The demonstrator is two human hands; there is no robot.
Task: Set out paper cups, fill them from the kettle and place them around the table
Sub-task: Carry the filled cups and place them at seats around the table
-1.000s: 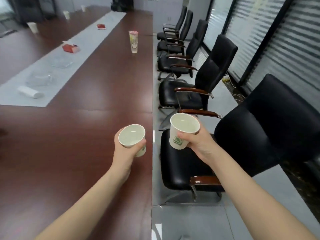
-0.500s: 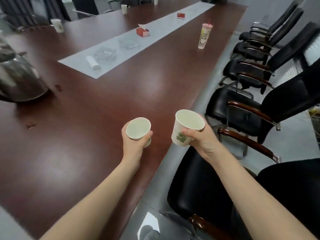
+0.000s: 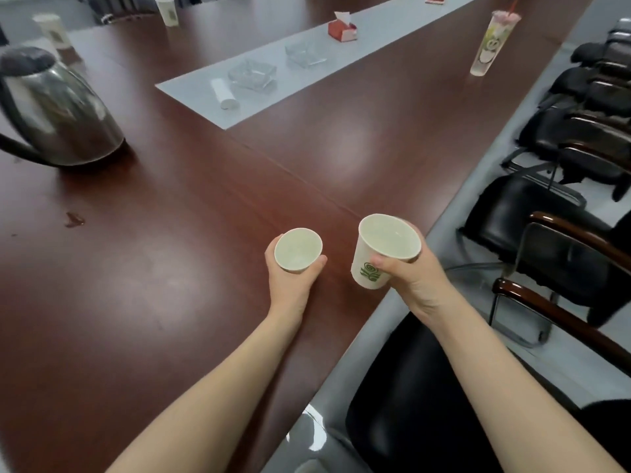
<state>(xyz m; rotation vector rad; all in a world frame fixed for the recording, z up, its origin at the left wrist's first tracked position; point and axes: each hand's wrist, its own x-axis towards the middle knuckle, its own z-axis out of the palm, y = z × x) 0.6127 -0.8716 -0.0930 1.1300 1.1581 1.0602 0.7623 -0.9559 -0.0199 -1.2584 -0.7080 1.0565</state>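
the rounded steel kettle with a black lid [image 3: 58, 110], out of view a second ago, now stands far left on the dark red-brown wooden table [image 3: 143, 285], so the view has swung back over the tabletop. the left hand [image 3: 290, 281] is wrapped round a filled plain white paper cup [image 3: 298, 249], low over bare wood near the edge. the right hand [image 3: 415, 281] clamps a filled white paper cup with a green print [image 3: 386, 250] right at the table edge, above the black chair [image 3: 426, 397]. judged: placing comes next, with open wood leftward.
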